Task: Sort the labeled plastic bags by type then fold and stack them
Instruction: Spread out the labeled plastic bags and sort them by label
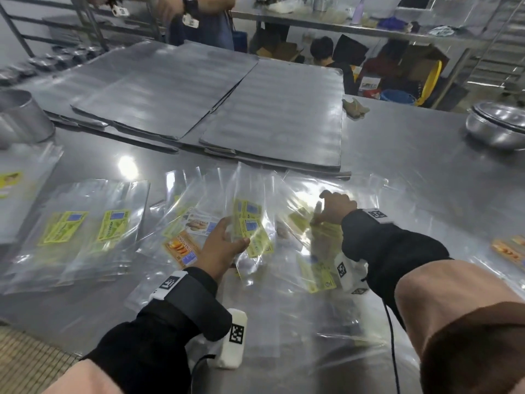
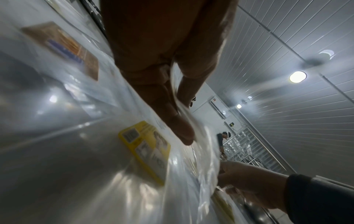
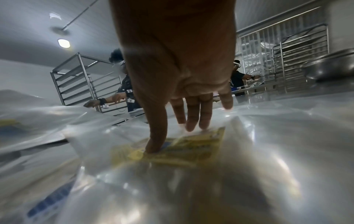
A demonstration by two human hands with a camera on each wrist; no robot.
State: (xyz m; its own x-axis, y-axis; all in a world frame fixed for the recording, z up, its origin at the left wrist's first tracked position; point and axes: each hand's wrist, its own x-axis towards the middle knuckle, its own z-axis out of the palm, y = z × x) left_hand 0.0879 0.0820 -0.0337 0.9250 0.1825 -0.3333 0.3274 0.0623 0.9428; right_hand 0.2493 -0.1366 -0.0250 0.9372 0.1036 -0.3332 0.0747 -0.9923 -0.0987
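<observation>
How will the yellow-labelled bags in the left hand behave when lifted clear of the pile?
Probably floppy: the yellow-labelled bags already bend and crinkle where the left hand pinches them. Likely slippery too, being glossy film on a steel table.

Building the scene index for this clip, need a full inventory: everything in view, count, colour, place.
yellow-label bags held: a few, clear, lifted at centre
yellow-label bag pressed: one, clear, under the right fingers
sorted yellow-label stack: two rows, flat at left
orange-label bag: one, beside the left hand
white-label bag: one, centre pile
orange-label bags, right edge: count unclear
baking trays: several, dark grey, far side, overlapping
steel bowls: nested, silver, far right
steel table: one, grey
other people: two at least, background
left hand: pinches the held bags
right hand: fingers straight, pressing
</observation>
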